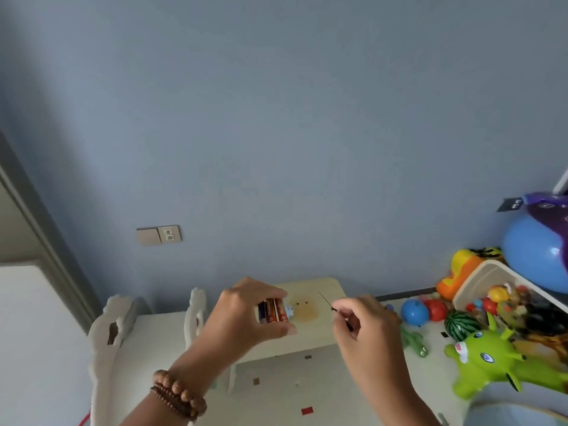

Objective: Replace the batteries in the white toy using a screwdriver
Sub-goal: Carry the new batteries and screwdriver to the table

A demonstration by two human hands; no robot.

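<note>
Above the stool [310, 342], left hand [246, 315] grips batteries [273, 310]; right hand [365, 327] pinches screwdriver [333, 309].

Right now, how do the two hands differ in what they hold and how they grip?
The left hand wraps several batteries between thumb and fingers; the right hand pinches a thin screwdriver whose tip points up and away. The left wrist wears a beaded bracelet; the right is bare. Both are raised above the small cream table.

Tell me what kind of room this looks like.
Probably a child's playroom or bedroom at home. A bin of small toys sits at right, a green inflatable animal and balls lie on the floor, and a small pale children's table stands against the blue wall.
</note>
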